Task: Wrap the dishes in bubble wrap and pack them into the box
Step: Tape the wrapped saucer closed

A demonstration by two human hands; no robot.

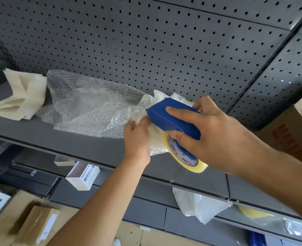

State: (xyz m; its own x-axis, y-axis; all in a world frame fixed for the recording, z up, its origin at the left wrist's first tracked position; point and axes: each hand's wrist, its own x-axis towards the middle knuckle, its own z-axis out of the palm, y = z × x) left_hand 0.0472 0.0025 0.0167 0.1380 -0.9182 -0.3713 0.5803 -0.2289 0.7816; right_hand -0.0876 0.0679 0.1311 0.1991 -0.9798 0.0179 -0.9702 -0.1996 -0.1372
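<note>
Currently I grip the blue tape dispenser [171,119] with my right hand [217,134], pressed against the bubble-wrapped bundle [155,141] that my left hand [137,139] clutches above the grey shelf [86,146].

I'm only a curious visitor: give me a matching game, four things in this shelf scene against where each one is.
1 blue plastic tape dispenser
2 bubble-wrapped bundle
3 loose clear bubble wrap sheet
4 cream folded sheet

A spread midway along the grey shelf
B gripped by the left hand
C at the shelf's left end
D gripped by the right hand

Pairs: 1-D, 2-B, 3-A, 4-C.
</note>
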